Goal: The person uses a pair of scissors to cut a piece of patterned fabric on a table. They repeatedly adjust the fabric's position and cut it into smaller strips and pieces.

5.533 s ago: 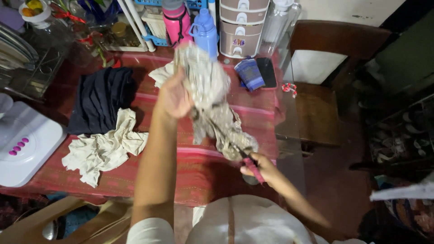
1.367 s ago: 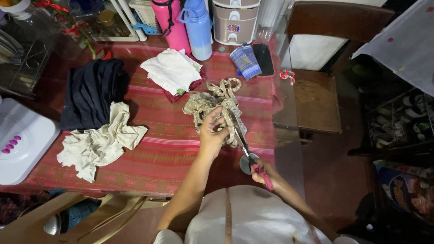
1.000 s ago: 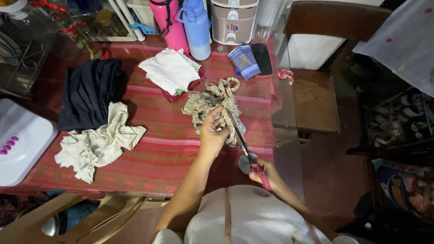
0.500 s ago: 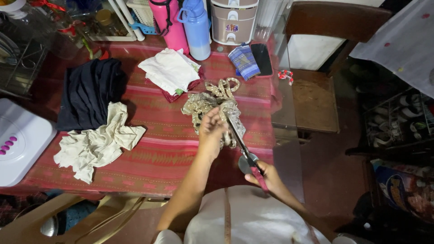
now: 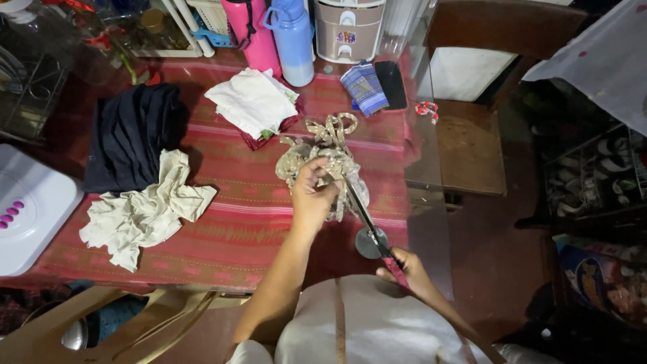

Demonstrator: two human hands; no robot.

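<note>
My left hand (image 5: 312,195) grips a bunched, patterned beige cloth (image 5: 325,154) that lies on the red striped tablecloth (image 5: 236,222). My right hand (image 5: 406,268) holds the red handles of a pair of scissors (image 5: 364,219) near the table's front edge. The scissor blades point up and left into the cloth, right beside my left fingers. A strip of the cloth curls in a loop at its far end (image 5: 337,125).
A crumpled cream cloth (image 5: 145,209) and a dark folded garment (image 5: 131,131) lie at the left. A white cloth (image 5: 251,101) sits on a red one behind. Bottles (image 5: 293,37), a phone (image 5: 391,84), a white appliance (image 5: 30,209) and a wooden chair (image 5: 472,135) surround the table.
Earlier my left hand held the cloth up high; it now rests bunched on the table. In the last second the scissors slid slightly further into the cloth.
</note>
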